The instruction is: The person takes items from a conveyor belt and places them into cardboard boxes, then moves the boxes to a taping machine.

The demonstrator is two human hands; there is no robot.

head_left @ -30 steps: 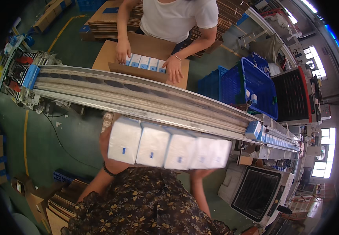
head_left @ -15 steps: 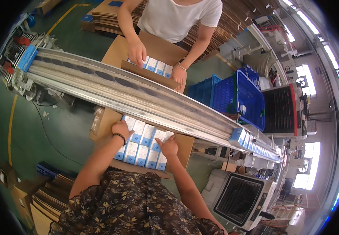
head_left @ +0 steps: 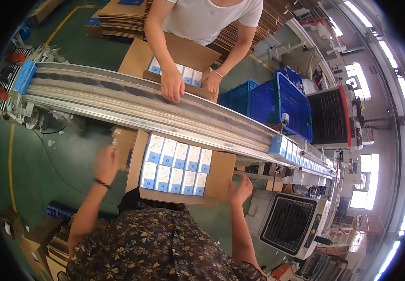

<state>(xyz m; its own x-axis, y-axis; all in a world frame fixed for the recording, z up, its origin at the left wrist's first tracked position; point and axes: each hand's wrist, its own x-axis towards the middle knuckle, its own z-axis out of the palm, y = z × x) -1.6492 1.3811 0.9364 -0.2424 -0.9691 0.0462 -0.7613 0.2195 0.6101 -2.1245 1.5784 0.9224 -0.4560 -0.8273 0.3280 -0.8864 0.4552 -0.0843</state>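
Ten small blue-and-white packs sit in two rows of five inside our open carton, filling its left part; the right end of the carton shows bare cardboard. The carton rests against our body, just below the near edge of the conveyor.

Our left hand hangs off the carton's left edge, near the left flap but apart from it as far as we can tell; it is blurred, fingers loosely curled, holding nothing. Our right hand is at the carton's near right corner, fingers spread and empty, touching or just off the cardboard; we cannot tell which.

Handling, as we judge it: the packs look light and stiff, smooth-faced, likely to slide against each other. Taken as a row, they want pressing inward from both ends; singly, a pinch across the narrow sides should do. The carton is thin board, and its flaps will bend, so we would grip it under the side walls, not by the flaps.

Across the conveyor, another person's two hands rest on the rim of a second carton, also loaded with like packs. More packs line the conveyor's right end. Blue crates stand beyond it.
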